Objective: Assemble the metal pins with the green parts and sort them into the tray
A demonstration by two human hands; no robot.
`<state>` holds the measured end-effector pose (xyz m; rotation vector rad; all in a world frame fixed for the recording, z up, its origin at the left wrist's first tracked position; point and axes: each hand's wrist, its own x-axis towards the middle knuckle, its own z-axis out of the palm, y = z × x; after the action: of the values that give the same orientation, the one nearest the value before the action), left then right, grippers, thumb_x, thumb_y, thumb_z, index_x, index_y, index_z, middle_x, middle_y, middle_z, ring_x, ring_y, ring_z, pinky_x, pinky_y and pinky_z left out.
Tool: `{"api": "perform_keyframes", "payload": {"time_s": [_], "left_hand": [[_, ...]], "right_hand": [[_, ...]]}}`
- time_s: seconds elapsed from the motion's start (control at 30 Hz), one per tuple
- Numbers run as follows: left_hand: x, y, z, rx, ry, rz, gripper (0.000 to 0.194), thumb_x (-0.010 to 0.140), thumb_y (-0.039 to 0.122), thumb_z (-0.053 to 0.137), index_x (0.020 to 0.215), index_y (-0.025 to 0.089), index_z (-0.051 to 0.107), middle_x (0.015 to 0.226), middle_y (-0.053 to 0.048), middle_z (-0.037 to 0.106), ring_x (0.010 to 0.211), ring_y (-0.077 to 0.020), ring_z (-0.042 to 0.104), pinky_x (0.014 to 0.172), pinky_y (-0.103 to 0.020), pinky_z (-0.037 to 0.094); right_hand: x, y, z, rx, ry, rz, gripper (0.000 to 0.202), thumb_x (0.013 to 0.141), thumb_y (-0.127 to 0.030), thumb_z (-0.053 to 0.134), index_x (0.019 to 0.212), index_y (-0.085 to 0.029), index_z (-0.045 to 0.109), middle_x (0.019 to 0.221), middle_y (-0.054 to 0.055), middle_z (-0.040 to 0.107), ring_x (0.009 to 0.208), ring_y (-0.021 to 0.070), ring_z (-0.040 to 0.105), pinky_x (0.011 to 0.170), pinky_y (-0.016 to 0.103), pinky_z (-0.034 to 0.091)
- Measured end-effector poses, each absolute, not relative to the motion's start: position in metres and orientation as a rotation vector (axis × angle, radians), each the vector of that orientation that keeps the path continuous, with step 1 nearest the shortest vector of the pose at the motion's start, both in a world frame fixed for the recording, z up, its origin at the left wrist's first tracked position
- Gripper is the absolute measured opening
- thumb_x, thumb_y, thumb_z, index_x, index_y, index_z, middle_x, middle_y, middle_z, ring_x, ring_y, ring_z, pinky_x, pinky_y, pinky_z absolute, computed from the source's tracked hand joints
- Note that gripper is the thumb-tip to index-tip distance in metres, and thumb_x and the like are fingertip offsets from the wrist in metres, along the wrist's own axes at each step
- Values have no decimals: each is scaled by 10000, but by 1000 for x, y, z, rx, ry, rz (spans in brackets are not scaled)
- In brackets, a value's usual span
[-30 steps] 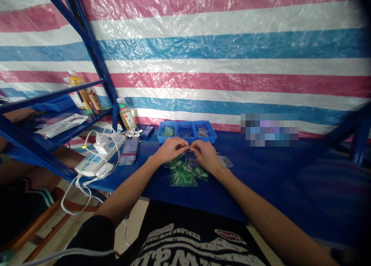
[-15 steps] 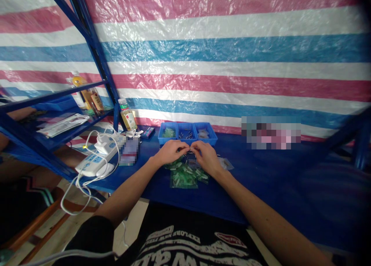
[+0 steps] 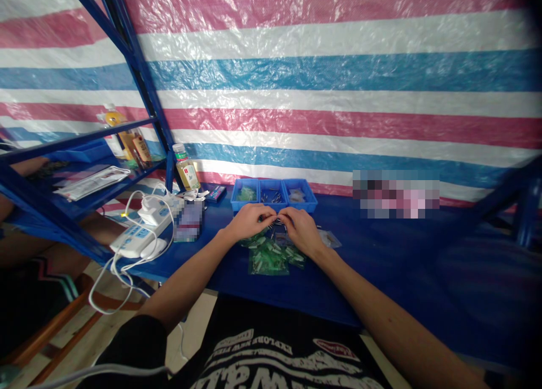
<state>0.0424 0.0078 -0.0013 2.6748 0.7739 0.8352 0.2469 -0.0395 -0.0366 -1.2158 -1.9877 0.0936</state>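
My left hand (image 3: 252, 219) and my right hand (image 3: 301, 230) meet fingertip to fingertip over the desk, both closed in a pinch. Between them is a small thin metal piece (image 3: 278, 217), mostly covered by the fingers and too small to name exactly. Beneath and nearer to me lies a pile of green plastic packets (image 3: 269, 260). Loose slim metal pieces show under my fingers. Just beyond the hands stand three joined blue bins (image 3: 259, 206): the left one has greenish packets, the middle one slim metal pieces, the right one clear small bags.
A clear bag (image 3: 330, 239) lies right of my right wrist. To the left are a white power strip (image 3: 127, 242) with tangled cables, a drink bottle (image 3: 186, 169) and a small dark box (image 3: 216, 194). A blue metal shelf frame (image 3: 146, 90) borders the desk; another person sits beyond it.
Both hands stay in place, with only slight shifts of the fingertips around the small piece. The things on the desk have not moved.
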Motion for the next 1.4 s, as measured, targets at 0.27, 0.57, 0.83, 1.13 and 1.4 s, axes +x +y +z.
{"api": "perform_keyframes", "payload": {"time_s": [0.27, 0.57, 0.83, 1.13, 1.4], "left_hand": [[42, 8, -2, 2684, 773, 812, 193, 984, 299, 564, 973, 182, 717, 833, -19, 720, 754, -146, 635, 734, -248, 438], [42, 9, -3, 2675, 781, 823, 204, 984, 306, 556, 971, 186, 721, 845, -22, 729, 759, -149, 645, 752, -251, 455], [42, 8, -2, 2659, 783, 821, 196, 979, 292, 560, 997, 188, 725, 849, -20, 735, 778, -149, 661, 771, -247, 466], [43, 8, -2, 2649, 792, 807, 202, 979, 296, 556, 991, 184, 724, 831, -17, 730, 740, -143, 646, 739, -246, 458], [43, 7, -2, 2657, 805, 799, 199, 979, 298, 564, 989, 185, 728, 824, -14, 726, 720, -137, 628, 723, -238, 441]], "right_hand": [[246, -41, -36, -1227, -1971, 72, 123, 996, -172, 494, 985, -232, 600, 958, 42, 717, 877, 234, 621, 791, 328, 374], [246, -40, -36, -1259, -1958, 83, 105, 1000, -210, 510, 1017, -234, 611, 963, 41, 725, 858, 230, 632, 783, 319, 385], [246, -41, -35, -1273, -1967, 76, 128, 1011, -209, 483, 963, -233, 598, 919, 34, 711, 841, 226, 623, 769, 320, 377], [246, -41, -36, -1252, -1943, 89, 97, 988, -210, 518, 1037, -234, 598, 981, 49, 722, 890, 238, 640, 798, 332, 405], [248, -38, -39, -1268, -1973, 114, 184, 1025, -232, 438, 943, -234, 603, 960, 53, 702, 878, 227, 629, 803, 324, 419]]}}
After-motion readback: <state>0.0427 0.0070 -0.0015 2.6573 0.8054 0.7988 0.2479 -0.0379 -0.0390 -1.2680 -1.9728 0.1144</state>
